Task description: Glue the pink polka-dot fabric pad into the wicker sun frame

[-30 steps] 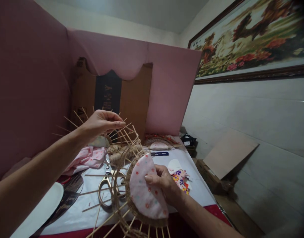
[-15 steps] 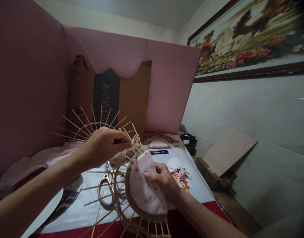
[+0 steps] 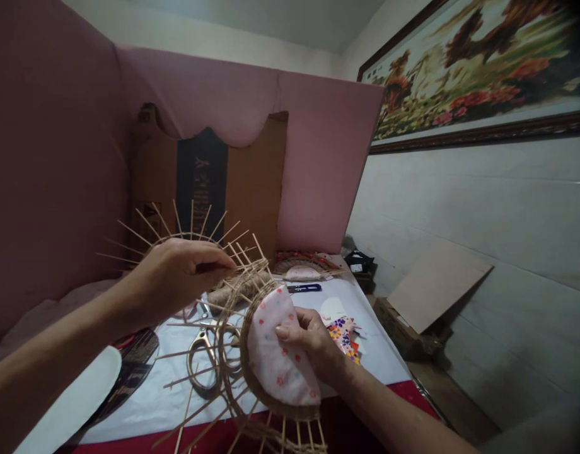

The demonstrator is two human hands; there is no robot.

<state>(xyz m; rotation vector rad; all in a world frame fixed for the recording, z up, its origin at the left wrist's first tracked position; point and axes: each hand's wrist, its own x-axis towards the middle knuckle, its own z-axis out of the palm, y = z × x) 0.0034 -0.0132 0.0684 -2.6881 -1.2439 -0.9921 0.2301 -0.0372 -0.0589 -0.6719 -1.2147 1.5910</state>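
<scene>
A half-round piece of thin sticks woven with jute twine [image 3: 231, 378] is held up over the table. Its middle is a pink-white cloth pad [image 3: 283, 353] printed with small red flowers, edged by a brown band. My right hand [image 3: 313, 347] grips this pad, thumb on the front and fingers behind. At the upper end of the weave my left hand [image 3: 190, 268] is pinched closed, apparently on a strand of twine by the sticks; the strand is hard to make out. Gold-handled scissors [image 3: 202, 366] lie behind the piece, and a roll of twine [image 3: 243, 290] lies beyond it.
Another ring of sticks [image 3: 190, 236] stands at the back left, before a cardboard sheet [image 3: 255, 183]. A blue-handled cutter [image 3: 309, 288], a similar half-round piece [image 3: 302, 272] and flowered scraps [image 3: 344, 340] lie on the table. A white plate [image 3: 77, 397] is at the left.
My left hand has moved left, away from the upper end of the weave, its fingers still pinched. My right hand keeps its hold on the pad, nearly unmoved.
</scene>
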